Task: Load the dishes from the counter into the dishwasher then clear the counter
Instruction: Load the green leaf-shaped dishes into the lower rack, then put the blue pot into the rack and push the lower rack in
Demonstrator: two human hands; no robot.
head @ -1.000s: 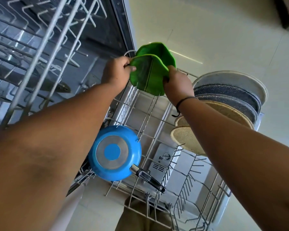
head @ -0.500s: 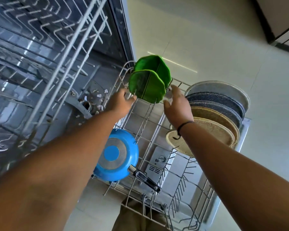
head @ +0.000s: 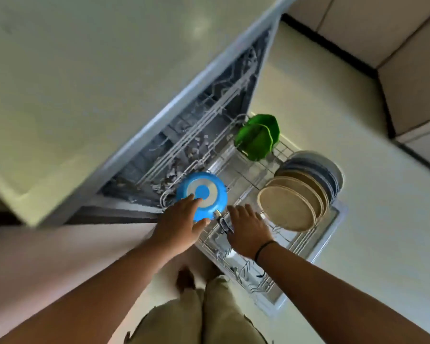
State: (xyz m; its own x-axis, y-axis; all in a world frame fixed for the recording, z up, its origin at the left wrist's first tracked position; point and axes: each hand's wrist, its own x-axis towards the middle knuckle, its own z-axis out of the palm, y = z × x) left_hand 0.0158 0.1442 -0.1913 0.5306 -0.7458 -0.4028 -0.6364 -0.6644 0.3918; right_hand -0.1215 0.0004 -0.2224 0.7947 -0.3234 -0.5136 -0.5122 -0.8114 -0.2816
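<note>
Item: blue pan (head: 202, 194), upturned in rack (head: 243, 175), under my left hand (head: 178, 225), whose spread fingers rest on its base. Right hand (head: 248, 229) relaxed beside handle (head: 222, 223). Likely rigid, moderately heavy, slick; grip handle.

Lower dishwasher rack (head: 236, 175), white wire, pulled out over open door (head: 333, 219) above pale tiled floor (head: 358, 244). In rack: two green wavy-edged plates (head: 256, 142) standing on edge at far corner, one just behind other. Row of round plates (head: 303, 189) upright along right side, tan ones nearest, dark blue-grey behind, packed close. Blue frying pan (head: 204, 194) upside down at left side, base facing up, dark handle (head: 224, 223) pointing toward near edge. Near end of rack blurred, contents unclear.
</note>
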